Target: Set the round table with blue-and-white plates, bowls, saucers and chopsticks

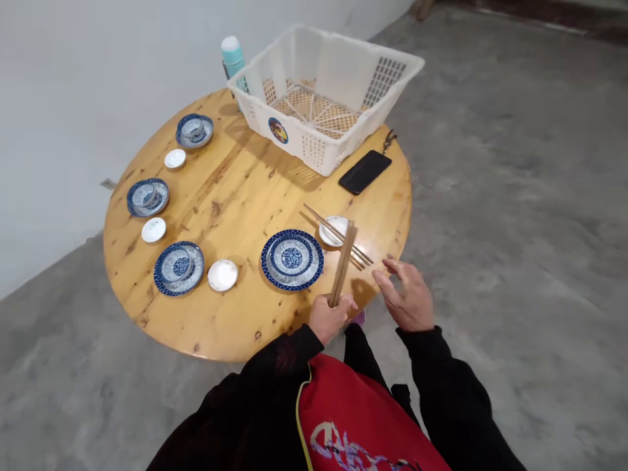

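My left hand (332, 316) is closed around the lower end of an upright bundle of wooden chopsticks (343, 265) at the table's near edge. To its right, my right hand (406, 296) hovers with thumb and fingers apart, holding nothing. A pair of chopsticks (328, 224) rests across a small white dish (331, 229), just beyond the bundle. Left of that dish lies a blue-patterned plate (265, 269) with a smaller blue-and-white dish (292, 259) on it.
Along the left of the round wooden table (235, 216) are several blue-patterned plates (197, 281) with bowls, and small white dishes (222, 275). A white plastic basket (318, 154), a turquoise bottle (233, 55) and a black phone (365, 172) stand or lie toward the back.
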Tool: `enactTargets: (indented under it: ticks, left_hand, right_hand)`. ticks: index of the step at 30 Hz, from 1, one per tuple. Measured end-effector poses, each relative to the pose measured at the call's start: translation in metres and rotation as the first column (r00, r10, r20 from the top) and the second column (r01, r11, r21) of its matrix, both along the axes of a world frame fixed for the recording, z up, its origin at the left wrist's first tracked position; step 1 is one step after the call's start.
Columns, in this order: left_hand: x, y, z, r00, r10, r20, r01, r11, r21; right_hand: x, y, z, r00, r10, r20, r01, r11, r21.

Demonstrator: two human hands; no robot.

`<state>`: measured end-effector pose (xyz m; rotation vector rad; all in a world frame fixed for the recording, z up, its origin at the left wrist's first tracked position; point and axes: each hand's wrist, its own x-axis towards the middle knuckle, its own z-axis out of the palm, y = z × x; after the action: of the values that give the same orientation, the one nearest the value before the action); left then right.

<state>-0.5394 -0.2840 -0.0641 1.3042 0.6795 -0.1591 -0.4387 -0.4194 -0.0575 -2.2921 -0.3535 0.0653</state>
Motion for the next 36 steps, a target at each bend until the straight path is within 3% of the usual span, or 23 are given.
enactTargets:
  ticks: [2,5,9,11,13,17,21,24,26,29,31,34,36]
  left_hand:
    - [0.013,0.002,0.005,0.993,0.117,-0.005,-0.117,0.993,-0.018]
    - [0.032,-0.003,0.008,0.969,0.245,-0.034,-0.247,0.968,-0.045]
    - [0.061,-0.019,0.005,0.899,0.432,-0.074,-0.437,0.895,-0.091]
    - [0.076,-0.027,0.002,0.852,0.517,-0.078,-0.523,0.847,-0.098]
    - [0.09,-0.034,0.0,0.799,0.598,-0.068,-0.601,0.793,-0.099]
    - [0.116,-0.05,0.003,0.714,0.7,-0.016,-0.698,0.71,-0.095]
    - [0.135,-0.067,0.012,0.759,0.649,0.051,-0.643,0.76,-0.096]
    - [0.143,-0.072,0.018,0.805,0.586,0.095,-0.584,0.81,-0.047]
    - [0.144,-0.07,0.019,0.816,0.567,0.115,-0.569,0.822,-0.014]
    - [0.143,-0.063,0.019,0.83,0.53,0.17,-0.543,0.839,0.037]
    - [0.144,-0.059,0.019,0.847,0.484,0.218,-0.508,0.859,0.066]
    - [0.147,-0.057,0.022,0.887,0.393,0.244,-0.425,0.901,0.091]
    - [0.15,-0.057,0.023,0.929,0.292,0.227,-0.317,0.945,0.078]
  right_hand:
    - [0.028,0.006,-0.012,0.996,0.084,0.021,-0.074,0.954,-0.292]
    - [0.055,0.021,-0.023,0.97,0.218,-0.107,-0.239,0.782,-0.576]
    - [0.077,0.032,-0.031,0.872,0.364,-0.326,-0.486,0.572,-0.661]
    - [0.088,0.028,-0.037,0.808,0.421,-0.413,-0.587,0.514,-0.626]
    - [0.098,0.017,-0.047,0.761,0.478,-0.439,-0.648,0.522,-0.554]
    - [0.113,-0.015,-0.064,0.669,0.666,-0.329,-0.741,0.626,-0.241]
    - [0.114,-0.037,-0.067,0.648,0.742,-0.174,-0.751,0.66,0.015]
    - [0.113,-0.04,-0.064,0.67,0.729,-0.138,-0.719,0.684,0.121]
    - [0.116,-0.04,-0.06,0.654,0.741,-0.155,-0.721,0.672,0.169]
    - [0.128,-0.038,-0.049,0.587,0.785,-0.198,-0.747,0.62,0.241]
    - [0.141,-0.034,-0.035,0.597,0.774,-0.211,-0.7,0.631,0.335]
    - [0.163,-0.017,-0.002,0.693,0.672,-0.261,-0.45,0.686,0.572]
    - [0.174,-0.002,0.023,0.68,0.648,-0.344,-0.259,0.651,0.713]
